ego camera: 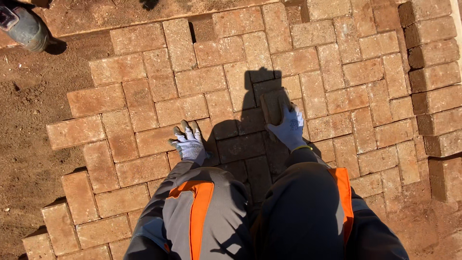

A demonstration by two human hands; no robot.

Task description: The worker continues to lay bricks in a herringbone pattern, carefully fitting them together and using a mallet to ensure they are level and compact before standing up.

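On herringbone paving | right hand gloved, fingers wrapped on lower end of loose paver brick, brick pokes out past fingertips, tilted | left hand gloved, fingers spread flat on laid pavers | stacked bricks far right | bare soil left

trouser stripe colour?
Orange stripes on grey trousers, clearest in the head view.
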